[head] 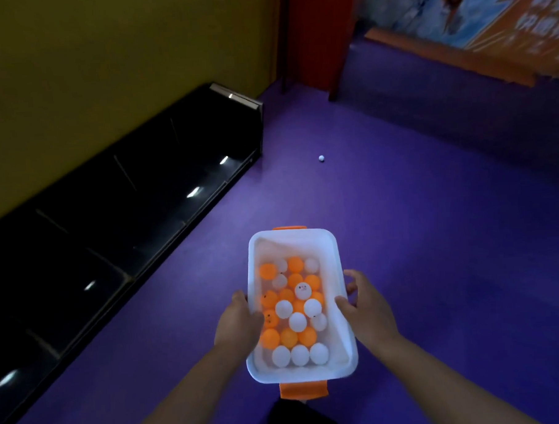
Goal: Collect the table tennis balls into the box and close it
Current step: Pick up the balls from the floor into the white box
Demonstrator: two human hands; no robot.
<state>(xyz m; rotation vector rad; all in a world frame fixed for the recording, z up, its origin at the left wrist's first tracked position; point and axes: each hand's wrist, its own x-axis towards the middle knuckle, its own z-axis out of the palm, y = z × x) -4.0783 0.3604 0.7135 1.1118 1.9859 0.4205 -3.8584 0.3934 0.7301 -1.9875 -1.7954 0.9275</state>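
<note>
White box point(338, 257) held above purple floor point(433, 237), left hand point(241, 322) and right hand point(369, 313) clamped on its long rims; mostly filled with balls point(297, 321); 1 white ball point(321, 158) lay uncollected; lid not seen

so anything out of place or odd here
One white ball lies alone on the purple floor, well ahead of the box, which both hands, left hand and right hand, hold. The box is open, with no lid in view.

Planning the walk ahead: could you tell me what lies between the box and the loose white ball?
Only bare purple floor separates the box from the white ball, per the head view.
</note>
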